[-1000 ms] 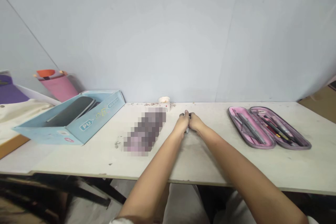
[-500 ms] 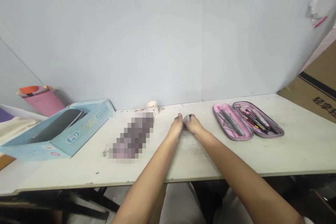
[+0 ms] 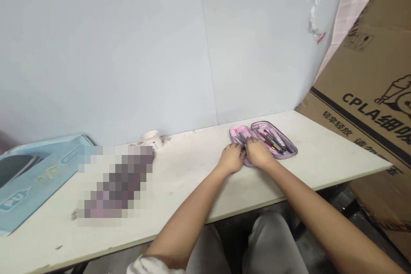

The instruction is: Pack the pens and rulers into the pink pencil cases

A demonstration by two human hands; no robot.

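An open pink pencil case point(image 3: 290, 140) with a dark zip edge lies on the right part of the table. Several pens point(image 3: 272, 140) fill its right half, and grey strip-like items show in the left half. My left hand point(image 3: 231, 157) is at the near left edge of the left half, its fingers curled. Over that same half reaches my right hand point(image 3: 257, 152), with fingers bent down among the contents. The two hands nearly touch. Whatever is between their fingers is hidden.
A blurred-out purplish patch point(image 3: 120, 184) covers something left of my hands. Behind it stands a white paper roll or cup point(image 3: 150, 139). A light blue box point(image 3: 48, 175) sits at far left. A large cardboard box point(image 3: 362, 98) leans at right, beside the table point(image 3: 186, 180).
Both hands have moved right from the middle of the table, where they held a small greyish thing, to the pencil case. The view has turned right.
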